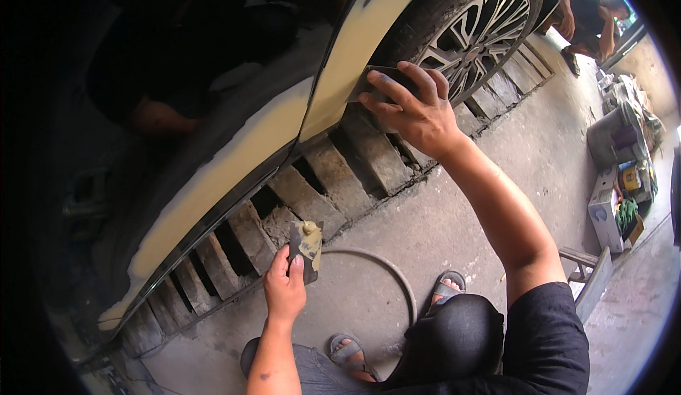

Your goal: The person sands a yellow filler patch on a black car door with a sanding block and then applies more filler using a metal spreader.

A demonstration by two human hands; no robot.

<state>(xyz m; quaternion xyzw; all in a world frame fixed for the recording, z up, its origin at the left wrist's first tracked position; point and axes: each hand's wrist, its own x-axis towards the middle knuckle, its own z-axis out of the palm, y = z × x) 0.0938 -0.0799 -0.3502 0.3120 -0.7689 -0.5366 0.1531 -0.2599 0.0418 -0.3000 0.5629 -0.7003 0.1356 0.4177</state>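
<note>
My left hand (284,286) grips a small dark plate (307,251) that carries smears and a lump of yellowish body filler (309,229). My right hand (415,105) is spread over a thin dark spreader (367,83), fingers along its upper face and its edge against the car's bodywork by the wheel arch. A band of the same yellowish filler (229,174) runs along the bottom of the glossy black car door (213,75). It continues past the door gap onto the panel (354,38) in front of the tyre.
The wheel (473,49) stands beyond my right hand. Slotted concrete slabs (340,171) cover a drain beneath the sill. A hose (396,270) curves over the floor. At right are a bucket (614,134), a cardboard box (604,214) and a low bench (593,286). Another person (588,17) crouches at the back.
</note>
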